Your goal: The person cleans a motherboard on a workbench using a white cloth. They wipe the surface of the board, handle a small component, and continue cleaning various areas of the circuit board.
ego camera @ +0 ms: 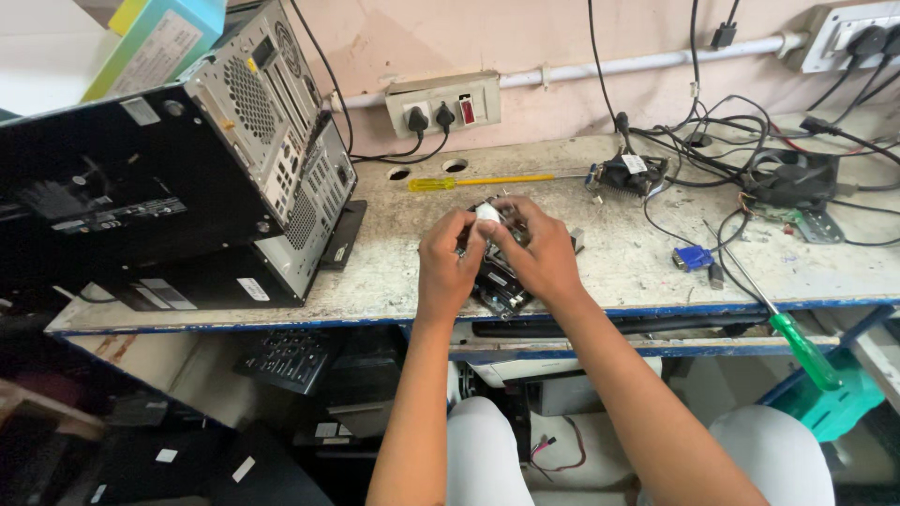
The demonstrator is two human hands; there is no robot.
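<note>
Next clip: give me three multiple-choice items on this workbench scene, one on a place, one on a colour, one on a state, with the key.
1. Where does the yellow-handled screwdriver lie?
A. On the bench behind the hands
B. On the floor
C. On top of the computer cases

2. What colour is the handle of the screwdriver that sticks out over the bench's front edge?
A. Red
B. Green
C. Black

3. What is the state of the left hand and right hand?
A. Both resting on the lap
B. One holds a screwdriver
C. Both on a small white object over a circuit board

Key: 1 A, it lies near the wall sockets; 2 B, the handle is bright green; 3 C, the fingers of both hands meet at the white object.
</note>
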